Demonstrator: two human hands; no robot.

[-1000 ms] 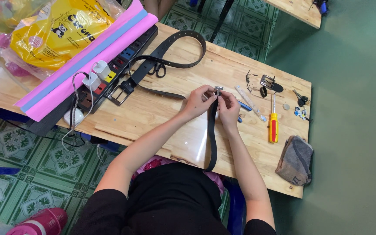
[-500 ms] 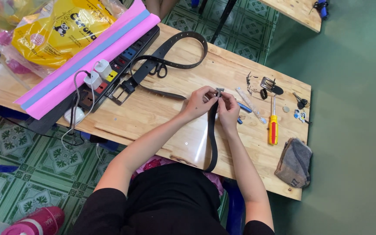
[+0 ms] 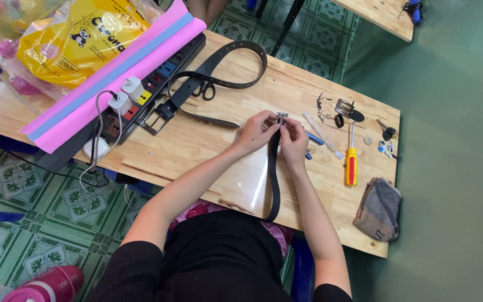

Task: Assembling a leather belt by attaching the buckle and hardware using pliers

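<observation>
Both my hands meet over the middle of a wooden table [image 3: 208,148]. My left hand [image 3: 257,131] and my right hand [image 3: 293,133] pinch the top end of a black belt strap [image 3: 273,179] with a small metal buckle piece [image 3: 281,117] between the fingertips. The strap runs down from my hands over the table's near edge toward my lap. A second black belt with a square buckle [image 3: 219,75] lies curled on the table to the upper left, apart from my hands.
A yellow-handled screwdriver [image 3: 352,165], a blue-handled tool [image 3: 315,138], small metal parts [image 3: 343,109] and a grey cloth [image 3: 379,210] lie to the right. A power strip [image 3: 141,98], pink foam sheets [image 3: 113,72], a yellow bag [image 3: 68,42] and black scissors [image 3: 202,89] sit left.
My hands stay on the strap's end and only make small finger movements at the buckle piece. The head camera has shifted slightly.
</observation>
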